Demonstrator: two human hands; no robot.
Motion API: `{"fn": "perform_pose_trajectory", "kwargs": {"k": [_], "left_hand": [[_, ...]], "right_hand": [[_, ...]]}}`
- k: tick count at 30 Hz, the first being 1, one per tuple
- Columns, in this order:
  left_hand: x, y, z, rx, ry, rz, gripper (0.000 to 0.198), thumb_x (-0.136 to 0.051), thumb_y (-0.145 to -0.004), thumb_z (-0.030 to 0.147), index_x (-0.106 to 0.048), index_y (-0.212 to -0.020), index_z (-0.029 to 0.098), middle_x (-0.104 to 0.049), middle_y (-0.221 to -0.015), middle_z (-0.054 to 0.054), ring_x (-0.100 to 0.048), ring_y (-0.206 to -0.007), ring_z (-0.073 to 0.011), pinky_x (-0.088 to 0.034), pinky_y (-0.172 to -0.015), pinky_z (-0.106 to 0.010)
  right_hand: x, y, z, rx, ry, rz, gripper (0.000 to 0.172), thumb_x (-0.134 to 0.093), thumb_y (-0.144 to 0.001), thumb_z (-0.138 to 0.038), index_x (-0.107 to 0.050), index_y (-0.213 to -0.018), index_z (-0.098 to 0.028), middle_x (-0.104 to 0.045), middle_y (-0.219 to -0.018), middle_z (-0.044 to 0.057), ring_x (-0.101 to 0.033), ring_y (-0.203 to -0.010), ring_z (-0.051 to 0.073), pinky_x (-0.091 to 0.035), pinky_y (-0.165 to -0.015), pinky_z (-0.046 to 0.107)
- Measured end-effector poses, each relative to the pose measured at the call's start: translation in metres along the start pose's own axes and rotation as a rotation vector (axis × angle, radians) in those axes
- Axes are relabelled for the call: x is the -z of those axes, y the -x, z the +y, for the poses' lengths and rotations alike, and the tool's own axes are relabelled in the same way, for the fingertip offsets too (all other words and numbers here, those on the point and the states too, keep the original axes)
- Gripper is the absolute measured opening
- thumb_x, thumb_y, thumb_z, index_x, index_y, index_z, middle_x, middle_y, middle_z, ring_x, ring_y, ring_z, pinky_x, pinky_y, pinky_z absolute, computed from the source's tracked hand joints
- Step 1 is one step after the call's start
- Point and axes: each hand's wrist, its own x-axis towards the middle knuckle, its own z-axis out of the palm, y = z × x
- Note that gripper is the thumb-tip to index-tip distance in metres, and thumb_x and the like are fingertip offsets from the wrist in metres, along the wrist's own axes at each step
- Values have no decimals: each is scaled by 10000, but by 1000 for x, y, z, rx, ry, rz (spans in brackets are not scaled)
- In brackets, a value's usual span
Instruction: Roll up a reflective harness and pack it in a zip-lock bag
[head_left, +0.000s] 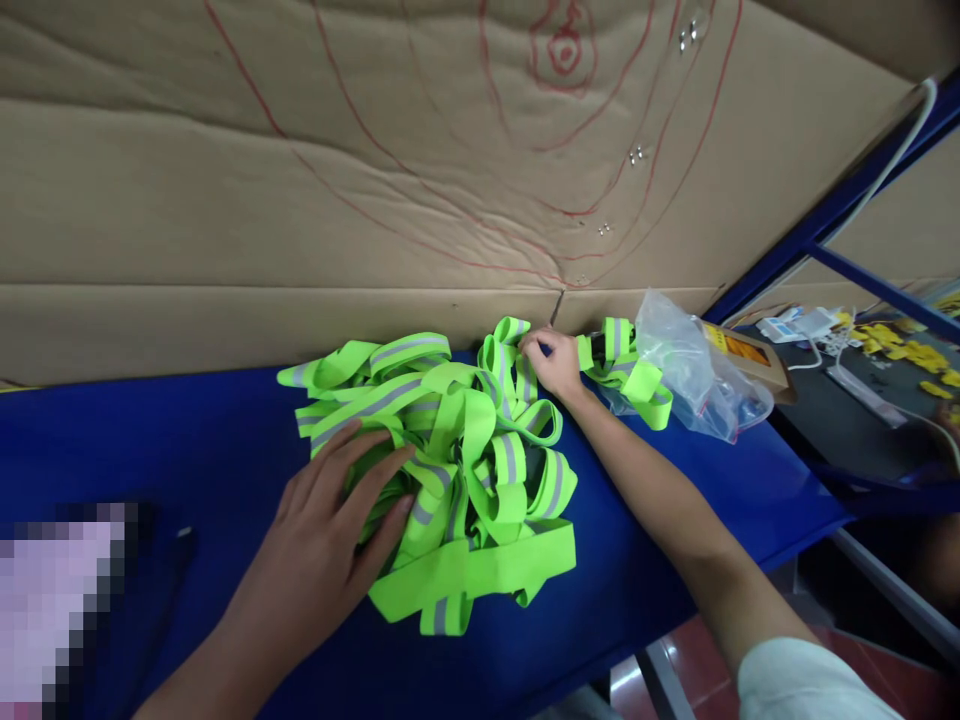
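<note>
The left hand point(337, 510) is pressing flat and open on the tangled heap of neon reflective straps point(480, 470) on the blue surface point(187, 440); the right hand point(553, 364) is pinching one strap point(510, 330) at the far edge; most are lying unsorted.

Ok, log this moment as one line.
left hand: flat on neon strap pile | right hand: pinching the pile's far edge | surface: blue table | right of pile: clear plastic bag

The left hand point(341, 510) lies palm down, fingers point(375, 470) spread and stretched forward, its bare forearm running back to the lower edge. The right hand point(551, 362) reaches farther out (arm nearly straight, bare to above the elbow), its fingers curled together in a pinch.
</note>
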Motion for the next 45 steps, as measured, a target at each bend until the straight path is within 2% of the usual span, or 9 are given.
{"fn": "perform_pose_trajectory", "kwargs": {"k": [6,14,20,33,38,41,43,45], "left_hand": [[-1,1,-1,10,4,8,421,-513,-1011,295,-523,-1428,238,-572,-1398,-156,-428,-1479,-400,-452,-1133,-623],[0,-1,-1,-6,6,3,417,-523,-1003,277,-511,-1418,231,-568,-1378,-169,-433,-1462,-421,-462,-1118,-634],[0,-1,-1,-8,15,-17,427,-519,-1010,240,-475,-1435,247,-544,-1380,-179,-381,-1494,-411,-433,-1143,-637],[-1,-2,-3,11,46,-19,438,-539,-990,236,-510,-1427,241,-552,-1391,-172,-385,-1502,-405,-419,-1172,-632],[0,-4,-3,7,50,-9,425,-535,-991,232,-534,-1416,234,-573,-1362,-177,-407,-1488,-411,-421,-1166,-644],[1,-7,-4,11,62,11,396,-539,-994,241,-562,-1389,234,-577,-1358,-177,-431,-1473,-402,-415,-1179,-630],[4,-8,-3,39,55,26,366,-551,-996,260,-590,-1359,247,-585,-1355,-161,-465,-1451,-385,-427,-1183,-601],[9,-9,-3,102,28,54,323,-556,-1001,281,-624,-1316,270,-593,-1358,-130,-524,-1398,-353,-461,-1169,-554]], "right_hand": [[1,-4,5,4,21,-31,271,-491,-870,-224,-611,-627,-229,-758,-778,19,-721,-786,185,-521,-963,327],[-2,-5,4,2,78,-105,237,-544,-849,-186,-652,-640,-219,-750,-792,9,-703,-786,182,-498,-966,327],[1,-7,8,-38,128,-124,267,-554,-836,-165,-603,-578,-211,-698,-702,8,-651,-718,170,-486,-807,287],[5,-5,9,-52,115,-150,286,-541,-833,-163,-579,-552,-204,-662,-678,10,-610,-684,156,-462,-764,279],[10,-4,-2,-76,110,-233,278,-531,-846,-152,-626,-588,-193,-700,-728,18,-639,-730,156,-470,-795,278],[19,-2,-18,-98,98,-324,286,-537,-895,-181,-686,-651,-191,-710,-714,6,-635,-704,154,-472,-753,276],[30,7,-36,-91,53,-404,294,-524,-961,-247,-731,-759,-196,-734,-765,-2,-647,-703,149,-485,-725,271],[46,24,-54,-38,-17,-472,307,-496,-1028,-363,-747,-944,-209,-765,-931,14,-695,-830,159,-525,-791,278]]}}
